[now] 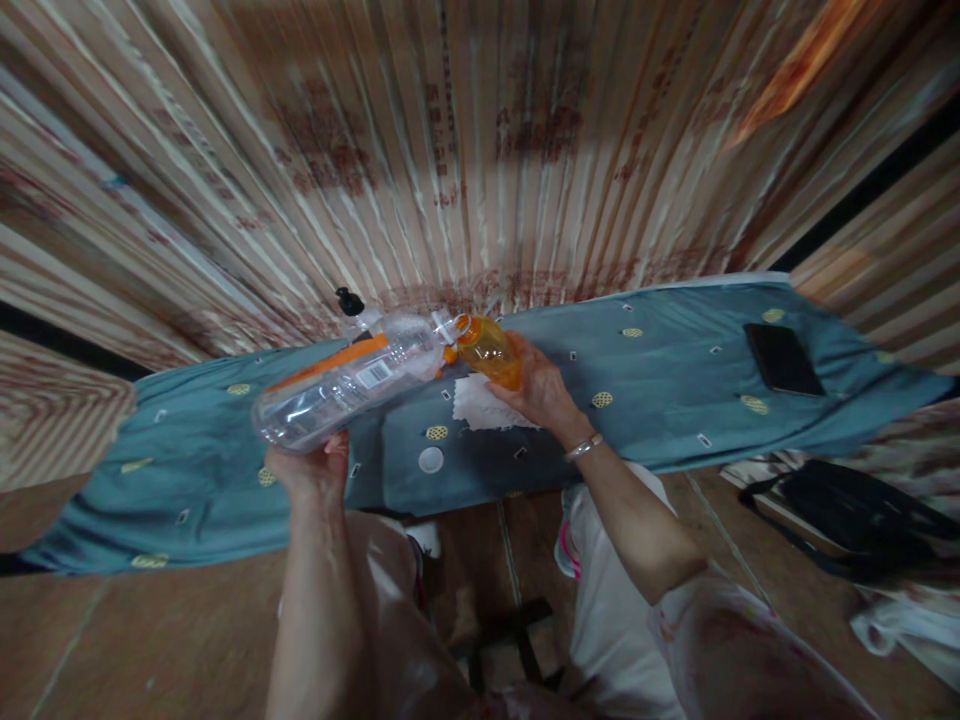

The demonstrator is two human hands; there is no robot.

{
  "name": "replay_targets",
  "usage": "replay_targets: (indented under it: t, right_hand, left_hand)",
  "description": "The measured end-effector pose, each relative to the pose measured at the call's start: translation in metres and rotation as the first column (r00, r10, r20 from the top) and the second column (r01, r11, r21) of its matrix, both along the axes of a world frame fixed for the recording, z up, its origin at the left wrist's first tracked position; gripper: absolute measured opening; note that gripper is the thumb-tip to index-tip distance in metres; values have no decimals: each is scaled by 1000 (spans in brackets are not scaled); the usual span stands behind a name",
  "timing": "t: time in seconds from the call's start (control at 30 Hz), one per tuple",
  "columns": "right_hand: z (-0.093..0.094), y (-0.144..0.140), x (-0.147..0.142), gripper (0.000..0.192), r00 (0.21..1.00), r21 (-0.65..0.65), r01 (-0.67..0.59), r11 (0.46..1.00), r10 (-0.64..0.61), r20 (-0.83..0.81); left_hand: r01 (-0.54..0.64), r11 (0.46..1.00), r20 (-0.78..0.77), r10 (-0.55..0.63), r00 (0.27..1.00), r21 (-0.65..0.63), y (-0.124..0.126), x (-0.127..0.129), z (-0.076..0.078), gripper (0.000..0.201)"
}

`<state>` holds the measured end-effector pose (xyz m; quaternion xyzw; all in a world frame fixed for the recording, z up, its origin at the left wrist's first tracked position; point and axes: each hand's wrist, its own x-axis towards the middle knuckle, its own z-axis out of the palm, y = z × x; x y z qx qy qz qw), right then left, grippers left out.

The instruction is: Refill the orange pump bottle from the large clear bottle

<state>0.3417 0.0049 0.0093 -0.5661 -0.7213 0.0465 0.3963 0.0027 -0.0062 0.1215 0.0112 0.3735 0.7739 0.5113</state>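
My left hand [311, 465] is closed under the base of a large clear plastic bottle [337, 395] with an orange label and a barcode. The bottle is tilted, its neck pointing right. My right hand [536, 385] grips a smaller amber bottle [484, 345], tipped so its mouth faces left. The two mouths meet or nearly meet; I cannot tell whether they touch. Below the amber bottle lies a white paper or cloth piece [487, 405] with a jagged edge. A round white cap [430, 460] rests nearer me. Behind the clear bottle a black pump top [349, 301] shows.
A blue-green patterned cloth [652, 400] covers the narrow table. At its right end lies a dark flat object [784, 358], perhaps a phone or wallet. Pleated curtains [480, 150] hang close behind. A black bag [855, 515] sits low at the right.
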Motion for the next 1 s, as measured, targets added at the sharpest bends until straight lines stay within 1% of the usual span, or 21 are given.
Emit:
replay_targets:
  t: [0.1,0.13,0.3,0.47,0.6,0.77,0.9,1.0]
  right_hand:
    - [0,0,0,103,1000,1,4,1000,-4,-12]
    - [0,0,0,103,1000,2,2,1000,-2,-12]
    - [0,-1,-2,103,1000,5,3,1000,-3,-18]
    - [0,-1,-1,110,1000,-3,-3,1000,3,-11]
    - [0,-1,0,110,1000,-10,1,1000,-1,-2]
    - [-2,0,-1,103,1000,4,6,1000,-6,4]
    - [-3,1,-1,103,1000,23,2,1000,-2,4]
    - [-3,1,-1,106,1000,30,2,1000,-2,1]
  left_hand:
    - [0,1000,-7,0,1000,-3,0,0,0,31]
    - [0,1000,-8,0,1000,-3,1,0,0,31]
    - [23,999,-14,-22,1000,33,4,-5,-9,10]
    - [8,1000,-16,-7,1000,21,5,-8,-11,10]
    - [4,1000,-20,-4,1000,16,4,-8,-10,6]
    - [16,1000,-52,-16,999,9,3,-7,-9,10]
    - [-2,1000,-55,2,998,-2,2,-5,-7,11]
    - [-10,1000,-28,10,1000,-13,2,-3,-4,24]
